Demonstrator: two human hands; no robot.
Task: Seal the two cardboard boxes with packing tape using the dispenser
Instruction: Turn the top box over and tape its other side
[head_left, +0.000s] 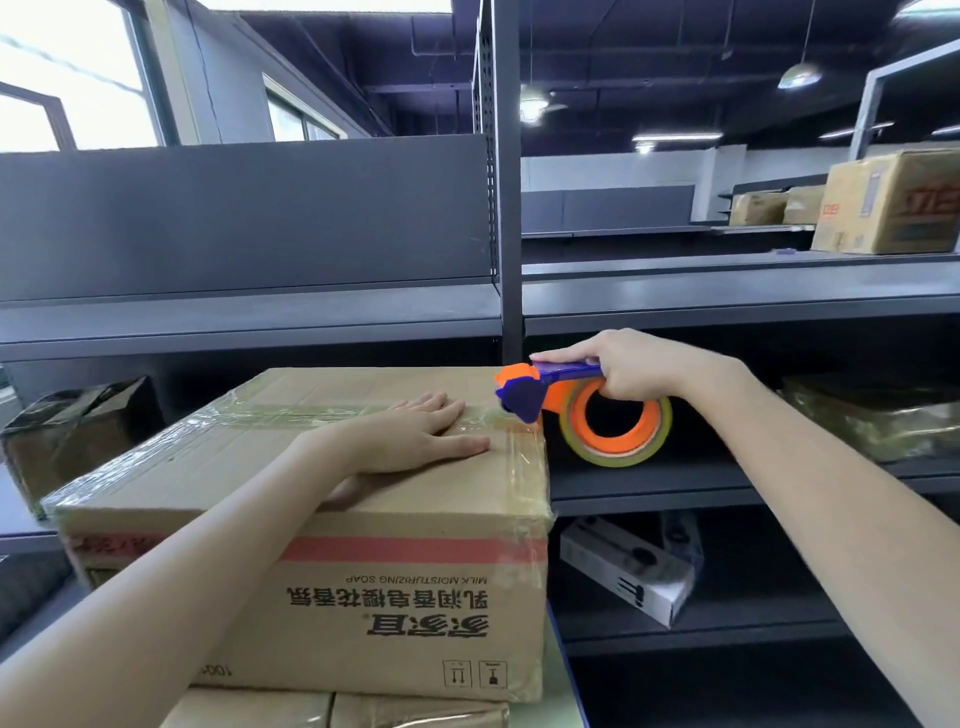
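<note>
Grey steel shelving (249, 312) runs across the whole view, windows up left, ceiling lamps up right; I'm looking down on a box (363, 597) stacked on a second box (260, 709), whose top just shows at the bottom edge. On the lid the left hand (415, 434) lies flat, fingers straight and close together, resting on the clear tape (260, 415) that crosses the lid; it grips nothing. Over at the box's far right corner the right hand (628, 371) is curled tight round the blue handle of the dispenser (524, 395), thumb laid along the top; the blue-and-orange head touches the corner, right at the end of the tape line; the roll (613, 456) hangs past the box edge, above the shelf beside it. More clear tape wraps down the box's right side; the print on the near face reads upside down. Lower right, a white carton (623, 571) lies tilted on a shelf; far left, a dark box (78, 431) sits back on the shelf; upper right, brown boxes (883, 202) stand on a distant shelf.
</note>
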